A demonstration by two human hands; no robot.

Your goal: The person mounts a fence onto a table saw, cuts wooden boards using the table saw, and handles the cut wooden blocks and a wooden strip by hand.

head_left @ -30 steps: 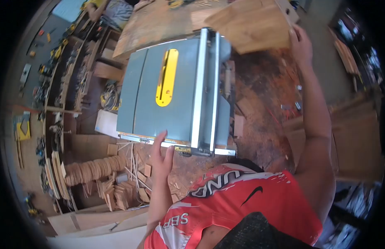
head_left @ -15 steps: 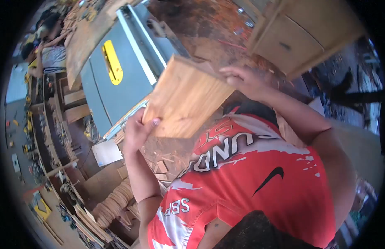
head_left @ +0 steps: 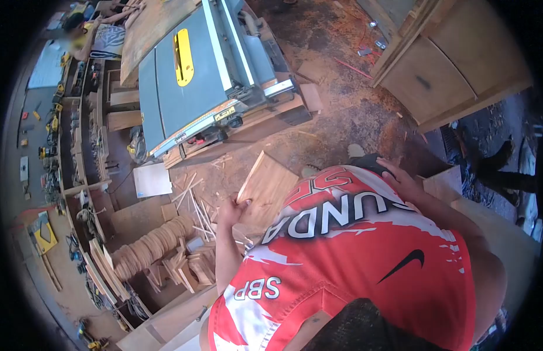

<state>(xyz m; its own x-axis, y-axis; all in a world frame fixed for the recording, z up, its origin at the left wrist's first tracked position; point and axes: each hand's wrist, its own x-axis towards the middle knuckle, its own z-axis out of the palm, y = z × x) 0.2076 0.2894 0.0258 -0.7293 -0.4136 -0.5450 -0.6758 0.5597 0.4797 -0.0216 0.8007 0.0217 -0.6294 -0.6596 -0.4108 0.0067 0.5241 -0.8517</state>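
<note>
While the left hand gripped a wooden board by its left edge, the thumb lay on the visible face and the fingers passed behind, pinching the wood between them.

Wooden board: flat, light brown, grained; it was held low before the torso, well apart from the saw, its near right part hidden by the red shirt.

Right hand: it lay close by the right side of the red shirt; whether its fingers were spread or pressed together could not be told.

Table saw: blue-grey top, fitted with a yellow insert plate and a silver fence; it stood ahead of the person.

Wooden surface: it adjoined the far left side of the saw; a second person was beside it.

Floor items, left: a white sheet, thin sticks, a long stack of thin wooden pieces and loose offcuts just beside that stack.

Floor: brown, stained; a wooden cabinet was at its right.
</note>
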